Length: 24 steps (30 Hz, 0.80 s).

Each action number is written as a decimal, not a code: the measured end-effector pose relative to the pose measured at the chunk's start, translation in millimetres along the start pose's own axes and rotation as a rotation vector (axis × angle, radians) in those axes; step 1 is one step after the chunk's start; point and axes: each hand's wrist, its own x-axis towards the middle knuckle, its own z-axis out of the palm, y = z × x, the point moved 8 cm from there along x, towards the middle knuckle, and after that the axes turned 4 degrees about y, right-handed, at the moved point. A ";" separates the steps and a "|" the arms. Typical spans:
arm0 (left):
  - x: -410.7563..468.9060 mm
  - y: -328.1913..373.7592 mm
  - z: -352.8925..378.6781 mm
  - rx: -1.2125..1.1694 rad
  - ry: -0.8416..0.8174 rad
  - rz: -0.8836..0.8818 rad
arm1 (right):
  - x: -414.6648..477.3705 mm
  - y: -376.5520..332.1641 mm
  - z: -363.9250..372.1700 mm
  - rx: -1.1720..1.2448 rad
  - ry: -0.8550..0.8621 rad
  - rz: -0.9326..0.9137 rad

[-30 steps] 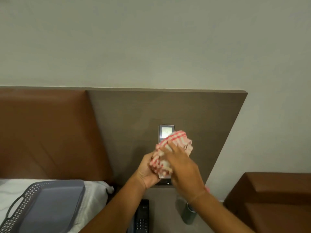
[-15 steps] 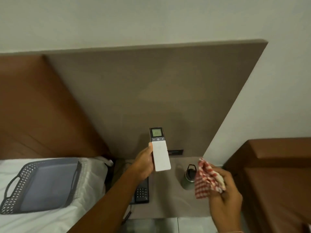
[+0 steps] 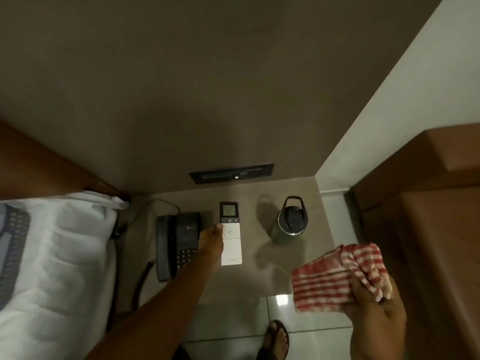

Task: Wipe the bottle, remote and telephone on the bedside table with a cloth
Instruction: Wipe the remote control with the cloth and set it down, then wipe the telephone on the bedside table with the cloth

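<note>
the bottle (image 3: 289,224) stands upright at the right rear of the bedside table (image 3: 249,284), dark green with a black lid on and the carry loop tipped toward the wall panel; what is inside cannot be seen. a grey perforated tray (image 3: 13,242) lies on the bed (image 3: 67,255) at the left edge, mostly cut off, so its contents cannot be told.

the remote (image 3: 231,237) is in the middle of the table, between the telephone (image 3: 179,242) and the bottle. its long axis runs front to back, screen end toward the wall panel and plain white end toward the person. whether it rests flat on the top or just above it is not clear. the telephone lies parallel to it, handset on the left, keypad at the near end.

the left hand (image 3: 211,239) reaches forward on a straight arm, thumb on the remote's left edge, the other fingers hidden beneath, holding it. the right hand (image 3: 374,305) is low off the table's front right corner, fingers curled round a bunched red and white checked cloth (image 3: 327,287). 1 sandalled foot (image 3: 278,339) shows on the tiled floor.
</note>
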 end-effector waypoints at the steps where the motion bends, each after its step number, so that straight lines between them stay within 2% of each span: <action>1: 10.3 -9.4 3.4 0.026 0.026 -0.006 | 8.2 -0.4 6.5 0.000 0.020 -0.032; 3: 30.3 -26.8 10.8 0.100 0.076 -0.001 | 13.9 7.4 17.4 0.083 0.020 0.017; 6: 50.7 -44.2 18.7 0.187 0.113 0.009 | 23.8 13.8 24.4 0.116 -0.026 -0.009; 19: 74.9 -57.8 35.6 0.290 0.172 0.060 | 39.7 27.1 23.5 0.063 0.047 0.065; 24: 73.0 -52.9 29.7 0.465 0.233 0.119 | 36.5 29.7 24.6 0.046 0.050 0.070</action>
